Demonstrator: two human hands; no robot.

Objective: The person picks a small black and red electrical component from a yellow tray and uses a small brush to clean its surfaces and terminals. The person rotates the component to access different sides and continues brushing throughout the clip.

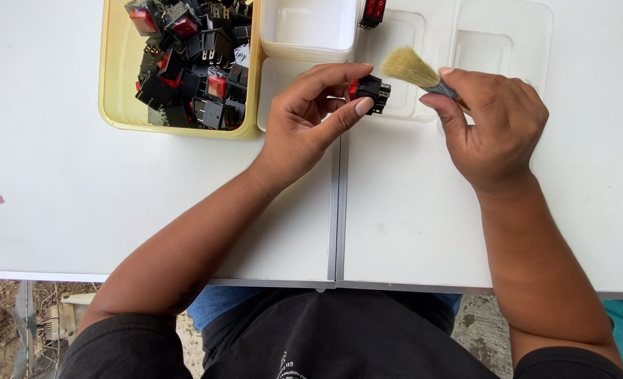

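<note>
A black rocker switch [372, 92] is pinched in the left hand [304, 119]. A small brush [415, 72] is gripped by the right hand [494, 123], its bristles just beside the switch.

A yellow tray [118, 98] sits on the white table [80, 203], filled with black and red rocker switches [192, 70]. Just beside it stands a white tub [310, 31]. A clear plastic lid [501, 35] lies further right.
</note>
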